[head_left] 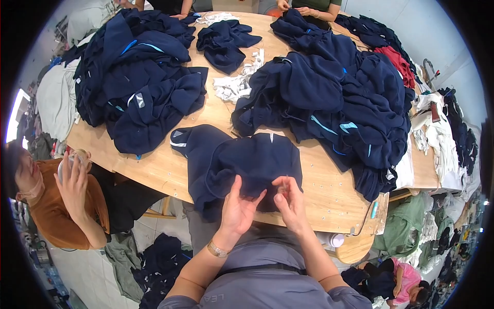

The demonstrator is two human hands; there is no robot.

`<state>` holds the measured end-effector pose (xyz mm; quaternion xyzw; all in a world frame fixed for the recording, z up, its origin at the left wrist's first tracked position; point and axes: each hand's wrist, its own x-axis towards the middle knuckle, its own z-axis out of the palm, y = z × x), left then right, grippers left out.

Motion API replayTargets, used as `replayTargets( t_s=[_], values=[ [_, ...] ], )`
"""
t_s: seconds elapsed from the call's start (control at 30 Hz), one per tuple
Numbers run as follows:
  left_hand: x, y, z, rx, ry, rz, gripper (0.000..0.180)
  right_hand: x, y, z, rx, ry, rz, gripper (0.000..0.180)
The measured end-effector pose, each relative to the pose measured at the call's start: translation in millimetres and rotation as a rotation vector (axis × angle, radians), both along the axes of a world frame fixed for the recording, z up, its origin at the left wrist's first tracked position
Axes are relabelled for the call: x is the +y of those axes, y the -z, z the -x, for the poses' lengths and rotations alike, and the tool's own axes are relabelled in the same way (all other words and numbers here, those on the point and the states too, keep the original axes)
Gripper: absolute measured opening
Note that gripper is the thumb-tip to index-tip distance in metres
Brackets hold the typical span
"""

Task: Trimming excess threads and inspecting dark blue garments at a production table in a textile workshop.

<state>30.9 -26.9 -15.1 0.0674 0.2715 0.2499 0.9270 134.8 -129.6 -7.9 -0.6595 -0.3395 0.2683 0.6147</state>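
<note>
A navy garment (247,159) of soft cloth lies at the table's near edge, its left part drooping over the rim. A white-and-navy tag or patch (179,137) shows at its left end, and a small white tag (271,138) at its far edge. My left hand (240,210) is palm up in front of the cloth, thumb raised and fingers apart. Beside it my right hand (290,204) has its thumb and bent forefinger apart. Nothing shows in either hand; whether the fingertips touch the cloth is hard to tell.
Large heaps of navy garments stand at the left (139,72) and right (329,98) of the wooden table (329,206). White cloth strips (232,88) lie between them. A person in brown (77,195) sits close on the left; others work at the far side.
</note>
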Motion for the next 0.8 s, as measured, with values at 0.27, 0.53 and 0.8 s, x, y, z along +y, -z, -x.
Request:
replayTargets(
  t_s=[0.27,0.53,0.8],
  values=[
    [-8,12,2,0.087,-0.052,-0.338,0.031,14,-3,4,-0.477,0.047,0.109,0.026],
    [-16,11,-4,0.284,-0.170,-0.492,0.032,11,2,2,-0.815,-0.008,0.265,0.025],
    [-22,13,-8,0.389,-0.220,-0.600,0.050,11,1,-1,-0.933,-0.016,0.282,0.027]
  ],
)
